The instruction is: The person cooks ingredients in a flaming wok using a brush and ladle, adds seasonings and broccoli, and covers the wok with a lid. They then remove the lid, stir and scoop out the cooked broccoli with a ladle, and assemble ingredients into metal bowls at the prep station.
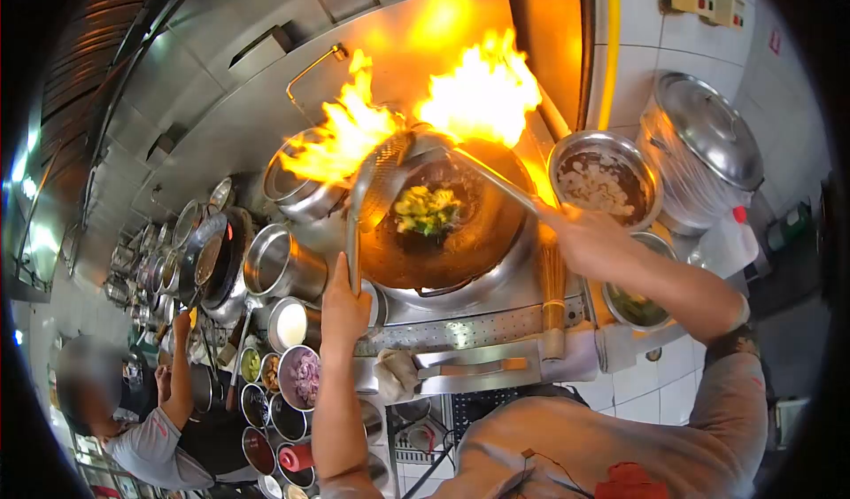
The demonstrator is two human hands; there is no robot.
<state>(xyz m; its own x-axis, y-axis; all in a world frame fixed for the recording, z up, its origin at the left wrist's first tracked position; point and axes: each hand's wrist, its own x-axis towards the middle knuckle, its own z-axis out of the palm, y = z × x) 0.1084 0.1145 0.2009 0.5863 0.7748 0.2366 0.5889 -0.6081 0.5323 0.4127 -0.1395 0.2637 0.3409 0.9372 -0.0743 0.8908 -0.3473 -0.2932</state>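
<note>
My left hand [345,311] is closed around the handle of a perforated skimmer [386,173], whose bowl is raised at the left rim of a large wok [398,264]. In my right hand [574,238] is the long handle of a ladle [500,182], which reaches across the wok toward its far side. The ladle's head is near the skimmer and partly lost in glare. Yellow and green chopped food [427,209] lies in the wok's bottom. Tall flames [482,92] rise behind and to the left of the wok.
A metal bowl of pale pieces in liquid [602,185] and a bamboo brush [552,300] are right of the wok. Left are a steel pot [283,264] and a bowl of chopped purple onion [301,378]. A co-worker [159,419] stands at another wok [215,255].
</note>
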